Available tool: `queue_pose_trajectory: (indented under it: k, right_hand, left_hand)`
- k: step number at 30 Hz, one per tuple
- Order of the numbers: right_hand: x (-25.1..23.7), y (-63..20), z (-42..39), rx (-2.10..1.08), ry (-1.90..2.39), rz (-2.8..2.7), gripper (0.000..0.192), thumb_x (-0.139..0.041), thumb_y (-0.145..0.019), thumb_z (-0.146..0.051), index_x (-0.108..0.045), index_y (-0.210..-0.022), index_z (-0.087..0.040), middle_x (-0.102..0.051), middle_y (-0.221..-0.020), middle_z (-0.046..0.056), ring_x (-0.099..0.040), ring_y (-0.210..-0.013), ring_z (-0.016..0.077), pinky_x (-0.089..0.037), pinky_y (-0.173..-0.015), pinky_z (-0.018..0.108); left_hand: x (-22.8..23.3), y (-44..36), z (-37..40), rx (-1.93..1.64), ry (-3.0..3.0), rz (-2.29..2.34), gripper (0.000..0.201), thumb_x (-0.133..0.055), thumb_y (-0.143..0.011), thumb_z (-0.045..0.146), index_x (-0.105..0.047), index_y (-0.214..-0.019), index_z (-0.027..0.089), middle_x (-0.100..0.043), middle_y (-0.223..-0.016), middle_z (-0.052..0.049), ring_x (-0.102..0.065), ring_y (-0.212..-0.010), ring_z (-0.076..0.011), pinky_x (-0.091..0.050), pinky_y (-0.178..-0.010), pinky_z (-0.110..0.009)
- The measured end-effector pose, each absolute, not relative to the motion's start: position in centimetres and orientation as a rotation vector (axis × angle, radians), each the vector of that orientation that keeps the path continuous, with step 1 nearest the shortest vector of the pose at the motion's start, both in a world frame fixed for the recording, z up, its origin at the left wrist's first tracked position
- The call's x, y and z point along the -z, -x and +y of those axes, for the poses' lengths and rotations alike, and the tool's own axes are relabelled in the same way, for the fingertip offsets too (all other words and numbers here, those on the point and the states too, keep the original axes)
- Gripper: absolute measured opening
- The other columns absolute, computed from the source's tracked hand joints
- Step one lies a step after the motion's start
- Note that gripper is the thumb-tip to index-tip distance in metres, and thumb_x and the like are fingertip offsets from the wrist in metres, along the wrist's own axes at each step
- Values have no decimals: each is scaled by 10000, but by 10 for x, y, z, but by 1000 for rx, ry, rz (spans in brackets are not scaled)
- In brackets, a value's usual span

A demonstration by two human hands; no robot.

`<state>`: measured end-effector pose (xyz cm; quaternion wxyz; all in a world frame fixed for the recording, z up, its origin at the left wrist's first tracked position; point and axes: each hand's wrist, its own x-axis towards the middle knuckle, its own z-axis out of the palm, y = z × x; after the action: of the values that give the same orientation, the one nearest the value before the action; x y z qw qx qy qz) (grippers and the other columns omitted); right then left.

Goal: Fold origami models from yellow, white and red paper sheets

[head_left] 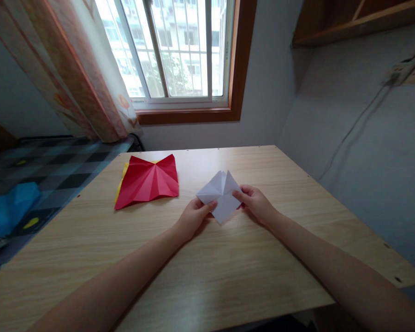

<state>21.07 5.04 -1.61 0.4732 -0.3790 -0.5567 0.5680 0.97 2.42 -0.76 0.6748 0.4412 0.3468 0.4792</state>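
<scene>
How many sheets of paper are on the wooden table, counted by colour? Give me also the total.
White folded paper, held by the left hand and the right hand: 1
Red creased paper: 1
Yellow paper, only an edge showing under the red one: 1
Total: 3

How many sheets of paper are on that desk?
3: a white folded paper pinched between left hand and right hand; a creased red sheet; a yellow sheet peeking beneath. More may hide underneath.
</scene>
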Motion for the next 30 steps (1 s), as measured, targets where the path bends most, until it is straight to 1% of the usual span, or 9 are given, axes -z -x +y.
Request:
queue_pose_trajectory:
  k: [3, 7, 12, 16, 20, 24, 26, 28, 30]
  right_hand:
    - [16, -210, 51, -1345, 943, -1362, 373, -739, -715, -520, -645, -787, -167, -607, -658, 2, -518, -547, 112, -370, -482, 231]
    - [17, -211, 51, -1285, 958, -1407, 347, -720, -746, -501, -641, -792, -167, -579, -631, -14, -491, -505, 98, -356, -446, 222]
    - [19, -212, 50, -1282, 955, -1424, 351, -713, -754, -505, -624, -775, -166, -572, -612, -20, -497, -496, 98, -351, -439, 218]
    - [19, -212, 50, -1288, 950, -1423, 367, -710, -751, -522, -622, -786, -168, -585, -624, -14, -505, -504, 101, -363, -442, 219]
    - [17, -212, 51, -1289, 955, -1438, 382, -684, -769, -544, -625, -788, -167, -587, -627, -7, -502, -505, 103, -371, -443, 222]
    - [16, -213, 51, -1244, 966, -1439, 399, -672, -772, -566, -628, -786, -169, -577, -622, -5, -492, -503, 107, -369, -439, 227]
    - [15, -213, 51, -1232, 968, -1440, 396, -676, -771, -561, -630, -785, -167, -572, -618, -7, -491, -498, 105, -365, -438, 226]
    - [16, -214, 51, -1221, 971, -1457, 383, -678, -775, -548, -636, -783, -167, -569, -618, -8, -493, -497, 104, -363, -440, 225]
    - [16, -216, 51, -1200, 979, -1490, 368, -678, -780, -535, -643, -774, -170, -560, -609, -12, -493, -498, 106, -365, -445, 226]
  left_hand:
    - [7, -9, 25, -1106, -983, 806, 401, -824, -674, 358, -698, -970, 119, -742, -917, -90, -675, -821, -206, -530, -754, -302]
    - [9, -8, 28, -1160, -939, 839, 376, -791, -710, 409, -690, -937, 127, -731, -875, -75, -658, -738, -170, -536, -666, -268]
    - [12, -9, 30, -1198, -887, 833, 389, -775, -721, 438, -668, -932, 130, -722, -833, -67, -664, -725, -174, -553, -633, -267]
    - [12, -9, 31, -1205, -878, 831, 348, -757, -745, 423, -659, -905, 130, -717, -807, -63, -658, -694, -160, -542, -585, -239]
    - [10, -9, 30, -1190, -887, 838, 349, -734, -764, 440, -664, -912, 132, -718, -821, -70, -663, -717, -173, -544, -600, -251]
    - [6, -9, 25, -1130, -998, 837, 405, -770, -731, 405, -649, -1003, 130, -716, -930, -91, -673, -810, -213, -560, -677, -304]
    - [3, -9, 23, -1153, -1052, 836, 504, -793, -707, 352, -597, -1133, 165, -700, -994, -74, -666, -849, -213, -567, -696, -320]
    - [0, -7, 22, -1201, -1097, 864, 636, -787, -712, 321, -506, -1274, 222, -684, -955, -32, -655, -817, -189, -572, -685, -318]
    - [-2, -3, 24, -1217, -1166, 908, 660, -770, -726, 313, -478, -1314, 235, -662, -876, -1, -636, -750, -157, -570, -662, -295]
